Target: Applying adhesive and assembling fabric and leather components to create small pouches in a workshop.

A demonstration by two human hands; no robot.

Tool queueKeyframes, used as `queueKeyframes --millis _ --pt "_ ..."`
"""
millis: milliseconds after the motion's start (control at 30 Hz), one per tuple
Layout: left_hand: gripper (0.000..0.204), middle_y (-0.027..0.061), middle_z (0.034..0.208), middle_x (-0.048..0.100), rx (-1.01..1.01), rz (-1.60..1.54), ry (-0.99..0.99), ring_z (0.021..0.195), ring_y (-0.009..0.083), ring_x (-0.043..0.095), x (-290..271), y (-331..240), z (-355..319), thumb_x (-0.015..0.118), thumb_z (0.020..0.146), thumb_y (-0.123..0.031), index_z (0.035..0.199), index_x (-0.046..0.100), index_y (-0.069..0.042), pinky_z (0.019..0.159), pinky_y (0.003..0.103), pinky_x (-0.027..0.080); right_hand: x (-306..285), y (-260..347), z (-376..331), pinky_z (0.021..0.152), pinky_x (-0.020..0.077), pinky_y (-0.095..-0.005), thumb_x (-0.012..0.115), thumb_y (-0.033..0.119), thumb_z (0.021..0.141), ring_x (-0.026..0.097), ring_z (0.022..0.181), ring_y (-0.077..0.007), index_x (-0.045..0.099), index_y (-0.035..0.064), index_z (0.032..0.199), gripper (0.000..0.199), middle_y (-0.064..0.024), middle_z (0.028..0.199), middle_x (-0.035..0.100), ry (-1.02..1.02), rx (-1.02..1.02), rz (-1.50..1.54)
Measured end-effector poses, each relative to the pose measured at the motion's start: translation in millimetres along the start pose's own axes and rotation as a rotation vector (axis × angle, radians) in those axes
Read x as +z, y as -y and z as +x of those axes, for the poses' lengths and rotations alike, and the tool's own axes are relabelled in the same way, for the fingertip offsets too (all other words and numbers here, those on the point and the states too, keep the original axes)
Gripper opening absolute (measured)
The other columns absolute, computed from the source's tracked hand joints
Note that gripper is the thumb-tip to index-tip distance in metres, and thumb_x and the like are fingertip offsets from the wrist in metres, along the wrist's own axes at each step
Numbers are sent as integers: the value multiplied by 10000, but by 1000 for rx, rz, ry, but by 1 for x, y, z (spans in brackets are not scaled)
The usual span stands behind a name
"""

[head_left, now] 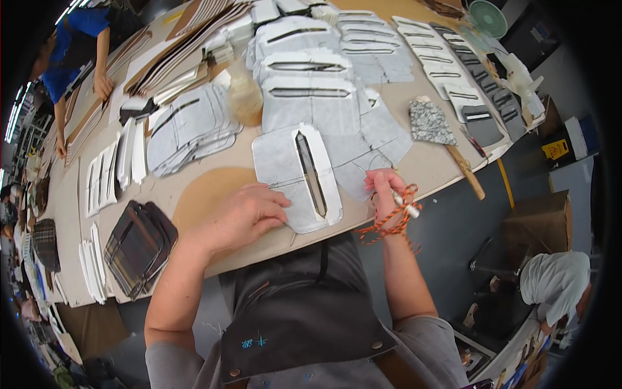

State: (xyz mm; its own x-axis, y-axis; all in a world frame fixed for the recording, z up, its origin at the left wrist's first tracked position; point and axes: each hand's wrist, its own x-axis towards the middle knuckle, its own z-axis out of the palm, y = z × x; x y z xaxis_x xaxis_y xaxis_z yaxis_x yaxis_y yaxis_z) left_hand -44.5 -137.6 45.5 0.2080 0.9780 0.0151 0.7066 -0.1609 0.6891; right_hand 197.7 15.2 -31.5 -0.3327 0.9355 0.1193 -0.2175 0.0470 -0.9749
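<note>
In front of me lies a light grey cloth panel (277, 153) with a long slit framed by a white strip (330, 194). My left hand (249, 211) rests on its lower left edge, fingers loosely bent and apart, gripping nothing I can see. To the right of the panel my right hand (387, 189) is closed round a thin tool with a white handle (411, 209), its slim tip pointing up and left. An orange and black cord (395, 228) loops round that wrist. Behind the panel are stacked more grey panels (310, 117) with similar slits.
A speckled, cloth-covered paddle with a wooden handle (465, 172) lies near the table's right edge. Dark plaid pieces (139, 243) sit at left, beside white strips (92, 269). A co-worker in blue (87, 32) works far left; another person (556, 285) is at lower right.
</note>
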Motion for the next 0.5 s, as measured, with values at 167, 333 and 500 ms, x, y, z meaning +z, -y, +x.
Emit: queueKeyframes --millis 167,333,500 --pt "139 78 1075 668 99 54 -124 1007 284 611 24 -16 -11 696 797 -81 928 695 -35 913 404 462 13 35 -22 560 474 -222 696 136 883 600 607 -78 637 10 793 166 -55 746 675 270 331 -157" --pt "141 78 977 659 65 0 -429 960 259 613 83 -11 0 691 760 -12 900 684 -3 833 373 476 18 28 -43 548 476 -200 696 141 886 611 612 -74 591 34 817 165 -69 751 681 300 422 -183" --pt "135 64 977 665 60 67 -471 927 248 615 87 -9 1 691 756 -12 890 688 -24 803 363 469 25 29 -48 558 468 -200 703 122 880 613 627 -73 605 32 814 148 -52 741 676 249 427 -199"
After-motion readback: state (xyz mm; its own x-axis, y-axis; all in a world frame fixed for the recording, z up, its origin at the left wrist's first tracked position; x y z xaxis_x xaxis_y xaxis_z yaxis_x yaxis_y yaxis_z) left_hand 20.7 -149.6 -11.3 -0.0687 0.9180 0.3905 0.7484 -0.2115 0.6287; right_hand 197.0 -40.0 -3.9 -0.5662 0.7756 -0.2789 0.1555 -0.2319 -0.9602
